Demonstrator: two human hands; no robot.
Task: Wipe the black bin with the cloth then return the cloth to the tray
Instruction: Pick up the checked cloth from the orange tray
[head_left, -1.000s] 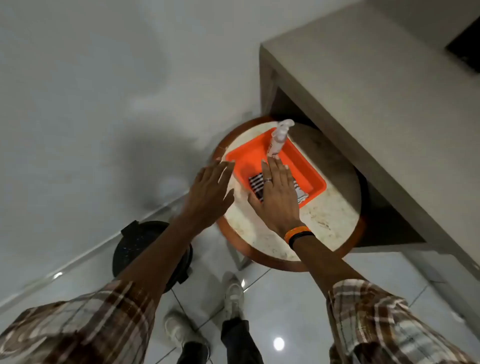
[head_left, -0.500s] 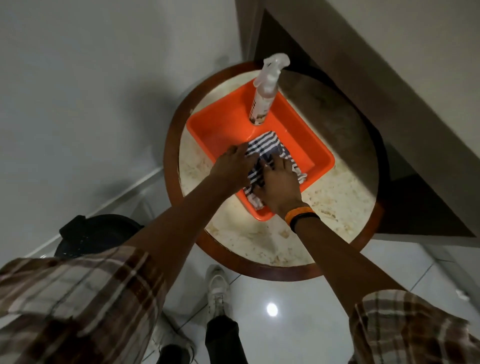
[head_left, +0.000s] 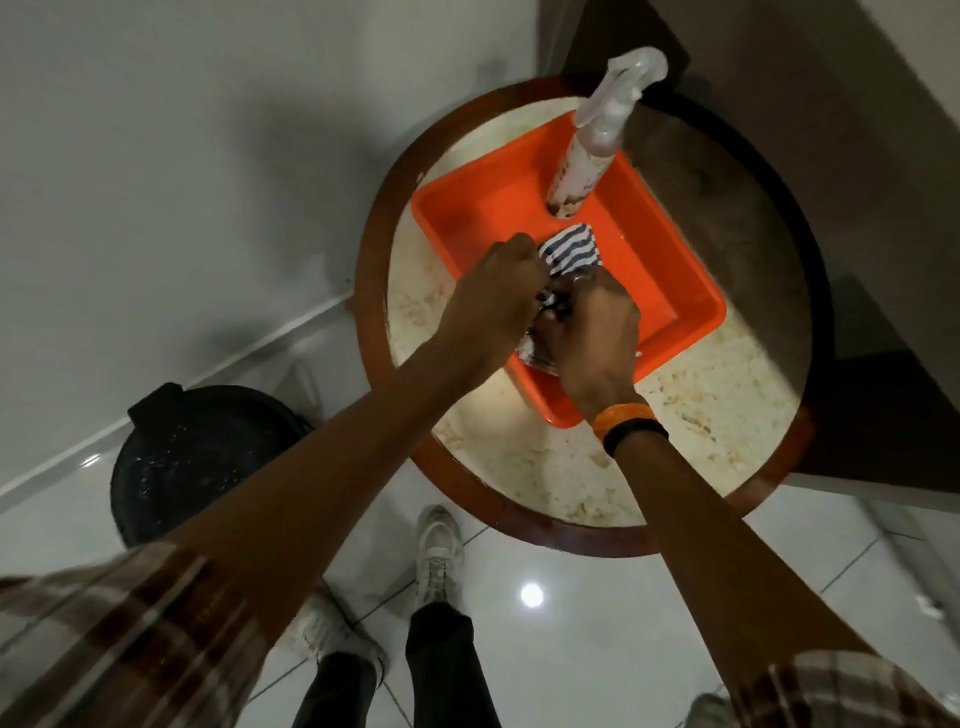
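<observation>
Round marble-topped table (head_left: 701, 415) on glossy white tiles, carrying orange tray (head_left: 670, 291). Left hand (head_left: 498, 296) and right hand (head_left: 592, 338) both clenched on striped cloth (head_left: 571, 252) inside tray's near corner. Spray bottle (head_left: 592, 150) upright at far corner. Black bin (head_left: 197, 457) on floor, left of table.

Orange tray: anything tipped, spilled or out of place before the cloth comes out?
Nothing stands out. The orange tray sits flat on the round table, the spray bottle stands in it, and both hands are gathering the striped cloth. No spill visible.
</observation>
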